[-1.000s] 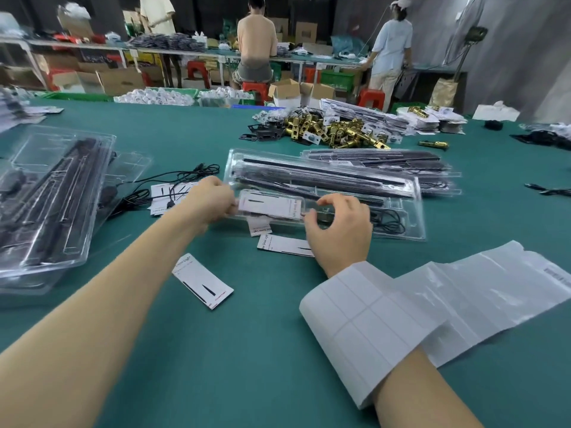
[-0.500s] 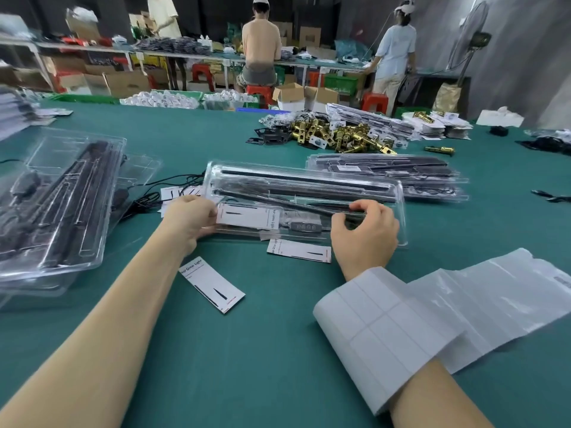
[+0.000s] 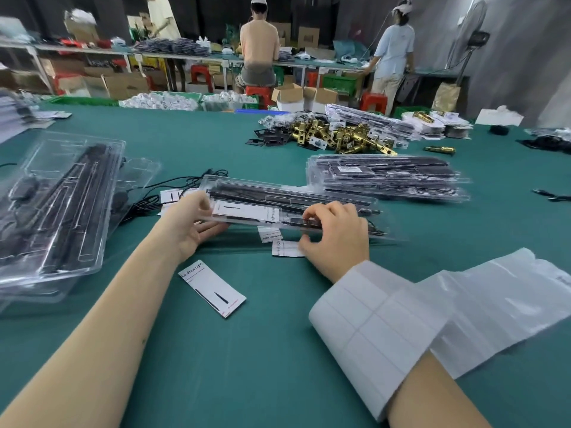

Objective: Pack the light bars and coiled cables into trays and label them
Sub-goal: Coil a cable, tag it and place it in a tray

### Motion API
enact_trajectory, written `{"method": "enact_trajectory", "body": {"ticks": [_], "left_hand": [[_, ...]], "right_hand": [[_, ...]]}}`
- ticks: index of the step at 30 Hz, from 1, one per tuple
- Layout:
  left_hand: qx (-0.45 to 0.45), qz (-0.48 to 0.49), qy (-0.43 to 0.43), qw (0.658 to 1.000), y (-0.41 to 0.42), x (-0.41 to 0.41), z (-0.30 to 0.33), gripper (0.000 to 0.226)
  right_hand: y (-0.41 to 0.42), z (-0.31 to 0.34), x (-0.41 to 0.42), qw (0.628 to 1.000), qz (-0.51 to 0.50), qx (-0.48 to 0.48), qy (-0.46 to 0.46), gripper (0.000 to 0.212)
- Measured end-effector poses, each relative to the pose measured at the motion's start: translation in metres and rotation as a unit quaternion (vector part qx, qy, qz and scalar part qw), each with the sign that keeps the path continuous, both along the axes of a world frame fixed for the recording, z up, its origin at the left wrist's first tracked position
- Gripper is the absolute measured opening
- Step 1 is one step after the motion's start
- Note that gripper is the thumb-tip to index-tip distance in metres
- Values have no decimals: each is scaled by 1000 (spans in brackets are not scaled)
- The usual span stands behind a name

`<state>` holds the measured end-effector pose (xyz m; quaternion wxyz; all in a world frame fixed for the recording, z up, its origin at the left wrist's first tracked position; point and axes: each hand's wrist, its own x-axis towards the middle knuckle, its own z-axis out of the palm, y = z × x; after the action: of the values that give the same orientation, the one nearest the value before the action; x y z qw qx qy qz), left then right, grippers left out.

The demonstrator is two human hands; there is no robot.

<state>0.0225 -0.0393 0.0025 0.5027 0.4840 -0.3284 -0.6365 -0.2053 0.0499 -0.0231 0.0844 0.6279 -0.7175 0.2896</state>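
A clear plastic tray [image 3: 333,200] holding black light bars and a white insert card [image 3: 247,211] is lifted off the green table at its near edge. My left hand [image 3: 191,227] holds its left end, thumb on top and fingers underneath. My right hand [image 3: 335,239] grips the near edge further right, fingers curled over it. A strip of white labels [image 3: 380,329] wraps my right forearm and trails right. Loose cards lie below the tray [image 3: 284,249] and nearer me [image 3: 213,288].
A stack of filled clear trays [image 3: 389,177] lies behind to the right, another stack [image 3: 52,205] at the left. Black cables [image 3: 173,186] lie between them. Brass lock parts [image 3: 340,137] are piled further back. People work at a far bench.
The tray has risen off the table at its near edge and shifted left. My left hand moved from pressing the card to holding the tray's end from beneath.
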Motion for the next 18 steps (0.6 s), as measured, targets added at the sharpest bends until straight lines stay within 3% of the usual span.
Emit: {"method": "enact_trajectory", "body": {"ticks": [8,14,18], "left_hand": [[-13,-79,34,996,2,12,8,18],[-11,-103,43,994,3,12,8,27],[14,-219,70,973,7,15,8,46]], "right_hand": [[1,3,6,999,-4,-47,-8,19],[1,2,9,999,2,-49,0,17],[0,1,9,999,-10,-36,19,19]]}}
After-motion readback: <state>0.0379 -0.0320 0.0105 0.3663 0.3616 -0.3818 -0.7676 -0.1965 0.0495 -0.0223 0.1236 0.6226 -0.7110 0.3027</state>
